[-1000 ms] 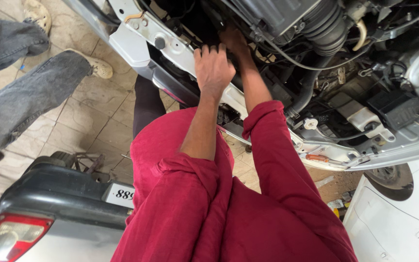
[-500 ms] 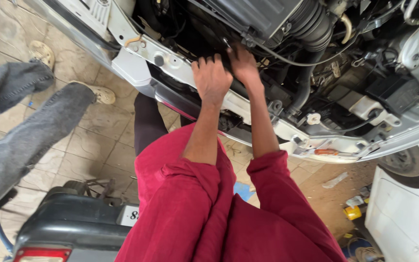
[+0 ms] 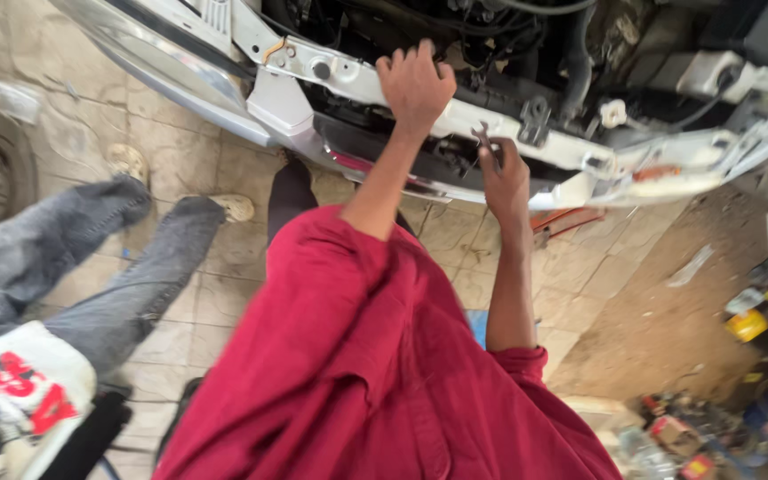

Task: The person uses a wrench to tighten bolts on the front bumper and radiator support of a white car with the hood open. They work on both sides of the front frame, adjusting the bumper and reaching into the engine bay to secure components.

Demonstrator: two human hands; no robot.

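The right hand [image 3: 506,182] is closed around a small metal wrench [image 3: 484,140]; its fingers wrap the shank so that only the open-ended head sticks up above them, just under the lower edge of the white front crossmember [image 3: 508,124] of the car. The wrench is thin, grey and dull, with a forked jaw at the visible tip; the rest of it is hidden in the fist, so its length cannot be judged. Whether the jaw sits on a bolt is hard to tell from this angle. The left hand [image 3: 415,82] lies further up, palm down and fingers curled over the top edge of the same crossmember, gripping the metal rather than any tool. Both forearms come out of rolled dark red sleeves [image 3: 357,356]. Behind the crossmember sit black hoses and parts of the engine bay [image 3: 491,36]. To the left, on the tiled floor [image 3: 197,267], stretch another person's legs in grey jeans [image 3: 91,267], well apart from both hands.
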